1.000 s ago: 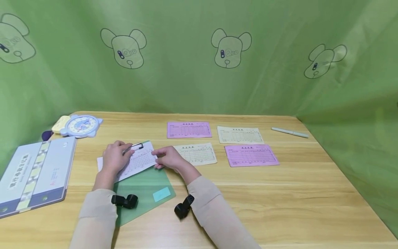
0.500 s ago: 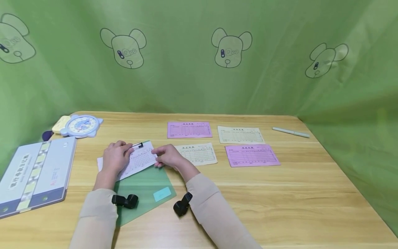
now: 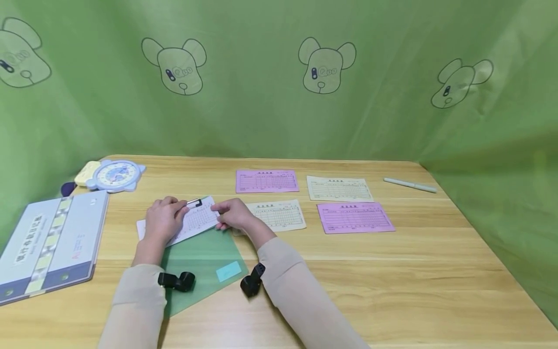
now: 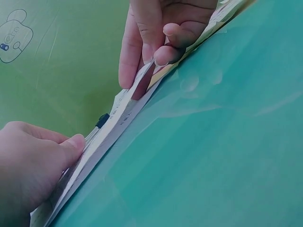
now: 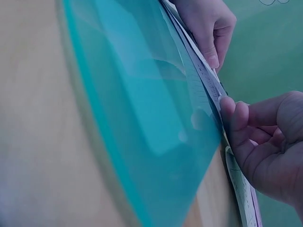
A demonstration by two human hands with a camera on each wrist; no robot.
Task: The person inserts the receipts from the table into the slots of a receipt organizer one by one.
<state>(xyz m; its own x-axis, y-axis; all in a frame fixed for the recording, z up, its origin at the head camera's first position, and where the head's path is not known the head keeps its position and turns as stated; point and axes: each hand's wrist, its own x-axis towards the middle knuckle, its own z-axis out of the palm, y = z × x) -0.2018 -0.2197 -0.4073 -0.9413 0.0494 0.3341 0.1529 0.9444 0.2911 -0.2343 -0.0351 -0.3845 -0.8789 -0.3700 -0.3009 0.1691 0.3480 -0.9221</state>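
A small stack of white printed form slips [image 3: 198,219] is tilted over a translucent green folder [image 3: 205,264] in the head view. My left hand [image 3: 163,218] is at the stack's upper left, thumb and fingers pinching the silver part of a black-and-silver clip [image 3: 193,203] at the slips' upper edge. My right hand [image 3: 235,214] pinches the slips' right edge between thumb and fingers. In the left wrist view the slips [image 4: 99,146] stand nearly edge-on, and their layers part slightly near the right hand [image 4: 163,35]. The palm hides the slips' left part.
Purple slips [image 3: 267,181] [image 3: 355,217] and cream slips [image 3: 340,188] [image 3: 281,215] lie right of the hands. A pale pen [image 3: 410,184] is at the far right. A binder [image 3: 54,242] and a blue toy clock [image 3: 116,175] lie on the left.
My right hand has shifted slightly up and left, and the slips' lower edge has risen, baring more of the folder. My left hand stays at the clip.
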